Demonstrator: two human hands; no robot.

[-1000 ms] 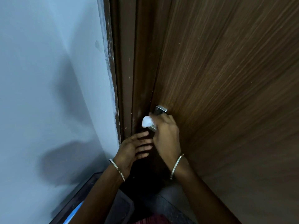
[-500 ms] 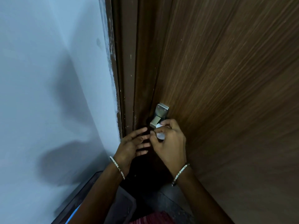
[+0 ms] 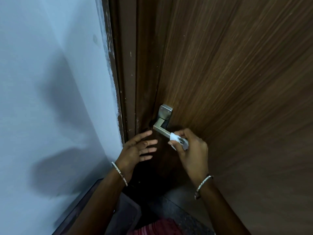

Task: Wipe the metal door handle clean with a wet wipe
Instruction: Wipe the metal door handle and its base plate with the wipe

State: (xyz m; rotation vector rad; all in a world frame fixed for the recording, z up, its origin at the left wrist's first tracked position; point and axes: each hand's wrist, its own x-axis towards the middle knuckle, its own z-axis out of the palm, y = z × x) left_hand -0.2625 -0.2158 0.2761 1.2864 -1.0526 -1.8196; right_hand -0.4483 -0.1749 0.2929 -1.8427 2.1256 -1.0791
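A brushed metal door handle (image 3: 160, 128) sticks out from its square plate on the brown wooden door (image 3: 237, 82). My right hand (image 3: 193, 150) is wrapped round the lever's free end, pinching a white wet wipe (image 3: 176, 139) against the metal. The lever's outer tip is hidden under the wipe and my fingers. My left hand (image 3: 137, 150) hovers flat, fingers spread, just left of and below the handle, against the door's edge, holding nothing.
A pale blue wall (image 3: 50, 99) fills the left side, meeting the dark door frame (image 3: 125, 82). Dark skirting and a dark floor (image 3: 177, 209) lie below, with reddish cloth at the bottom edge.
My right hand has slid the wipe from the handle's corner out along the lever to its free end, uncovering the plate and the bend. My left hand has barely moved.
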